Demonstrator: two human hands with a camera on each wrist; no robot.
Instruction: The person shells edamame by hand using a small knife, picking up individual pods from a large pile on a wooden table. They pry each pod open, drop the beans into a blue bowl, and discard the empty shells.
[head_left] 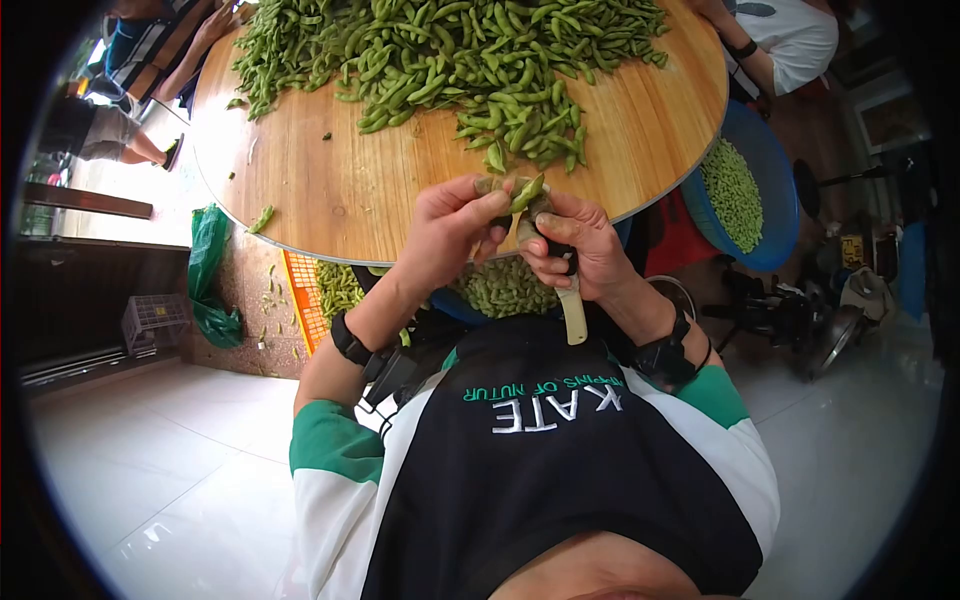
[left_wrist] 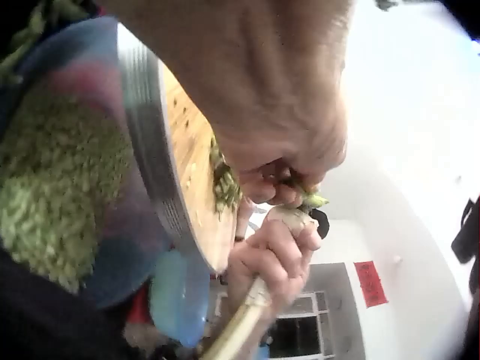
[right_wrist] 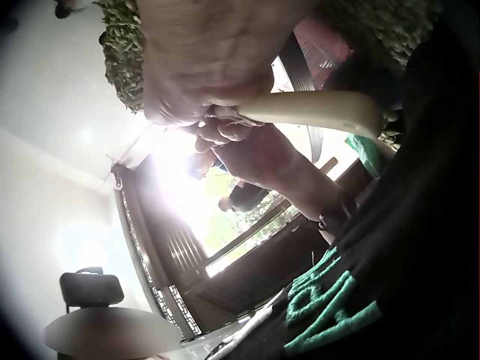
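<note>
In the head view both hands meet just over the near edge of a round wooden table. My left hand pinches a green soybean pod between thumb and fingers; its tip also shows in the left wrist view. Close against the pod, my right hand grips a tool with a cream handle. The handle sticks out below the fist in the right wrist view, while the working end is hidden by the fingers. A pale wrap covers a right-hand digit in the left wrist view.
A large heap of pods covers the table's far side. Shelled beans fill a basin below the hands. At right stands a blue basin of beans; an orange crate and green bag are at left. Other people sit around.
</note>
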